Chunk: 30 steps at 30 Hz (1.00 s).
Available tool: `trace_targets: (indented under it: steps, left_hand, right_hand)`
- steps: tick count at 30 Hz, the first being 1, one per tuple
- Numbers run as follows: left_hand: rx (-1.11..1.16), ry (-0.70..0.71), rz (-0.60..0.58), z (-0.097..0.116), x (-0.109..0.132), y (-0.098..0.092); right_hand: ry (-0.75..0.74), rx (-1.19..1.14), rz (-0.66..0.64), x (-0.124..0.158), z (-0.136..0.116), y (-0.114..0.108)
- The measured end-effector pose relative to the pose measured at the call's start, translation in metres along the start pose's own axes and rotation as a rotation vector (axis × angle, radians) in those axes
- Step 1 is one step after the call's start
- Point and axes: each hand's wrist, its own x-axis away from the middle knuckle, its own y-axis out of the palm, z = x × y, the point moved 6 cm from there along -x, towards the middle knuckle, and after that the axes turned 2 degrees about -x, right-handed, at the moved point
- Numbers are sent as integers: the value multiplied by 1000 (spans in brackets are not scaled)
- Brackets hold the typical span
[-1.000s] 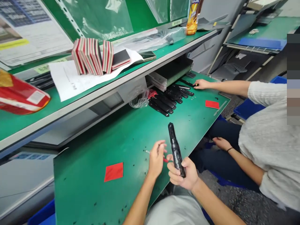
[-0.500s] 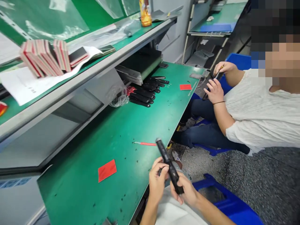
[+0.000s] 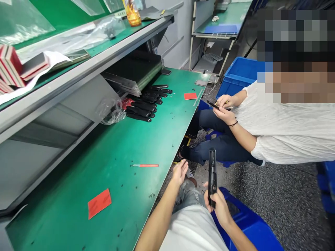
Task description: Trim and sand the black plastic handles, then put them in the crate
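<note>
Gripping the lower end of a long, narrow, glossy black plastic piece (image 3: 213, 170), the fingers of the right hand (image 3: 219, 204) are closed around it, and its far end points forward, away from the body. The piece is held in the air off the edge of the tabletop, above the grey speckled floor (image 3: 261, 188) and near a blue plastic stool (image 3: 253, 223). The left hand (image 3: 180, 173) is well apart from the piece, its fingers loosely extended, just beside the tabletop's edge.

Nearest to that hand on the green, smooth tabletop (image 3: 125, 143) lies a slim knife with a red handle and a pale, pointed blade (image 3: 149, 165), blade to the left. Closer to the body is a flat red rectangular patch (image 3: 99, 203), with small black scraps scattered around.

Farther along, a pile of long black pieces (image 3: 141, 111) lies beside crumpled clear plastic (image 3: 112, 114), in front of a stack of dark flat panels (image 3: 133, 75). A second, smaller-looking red rectangle (image 3: 190, 96) lies to the right of the pile.

Across to the right, a seated co-worker in a white top (image 3: 285, 132) holds a dark, narrow object (image 3: 214, 105) in both hands, near a blue plastic crate (image 3: 240, 71).
</note>
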Motion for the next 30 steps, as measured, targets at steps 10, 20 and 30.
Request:
trace_targets:
  steps: [10, 20, 30]
  left_hand:
    - [217, 347, 427, 26, 190, -120]
    - [713, 607, 913, 22, 334, -221]
    - [977, 642, 813, 35, 350, -233]
  right_hand:
    - [-452, 714, -771, 12, -35, 148]
    - [-805, 1345, -701, -95, -45, 314]
    - [-693, 1175, -694, -87, -71, 280]
